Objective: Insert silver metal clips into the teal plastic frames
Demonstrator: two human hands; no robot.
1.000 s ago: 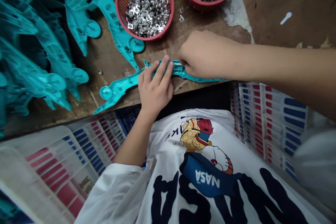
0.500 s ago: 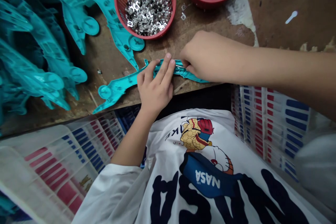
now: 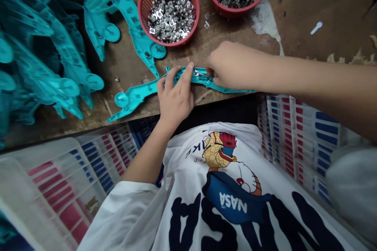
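Observation:
A long, curved teal plastic part (image 3: 138, 93) lies along the near edge of the table. My left hand (image 3: 176, 96) holds it down near its middle, fingers across the top and thumb on the near side. Just right of those fingertips, a small metal clip (image 3: 196, 73) sits in the part's channel. My right hand (image 3: 228, 66) is closed over the right half of the part, its fingertips pinched close to the clip. A thin shiny line runs from the clip towards them; what the right fingers grip is mostly hidden.
A red basket (image 3: 198, 15) of small metal pieces stands beyond my hands, with a second red basket (image 3: 232, 12) to its right. Teal parts (image 3: 67, 53) pile up on the left. A small white plastic piece (image 3: 316, 28) lies at right. White crates (image 3: 88, 172) flank my lap.
My right hand has shifted slightly right along the teal part, and the metal clip now shows beside my left fingertips. My left hand keeps its hold. The whole view has shifted a little.

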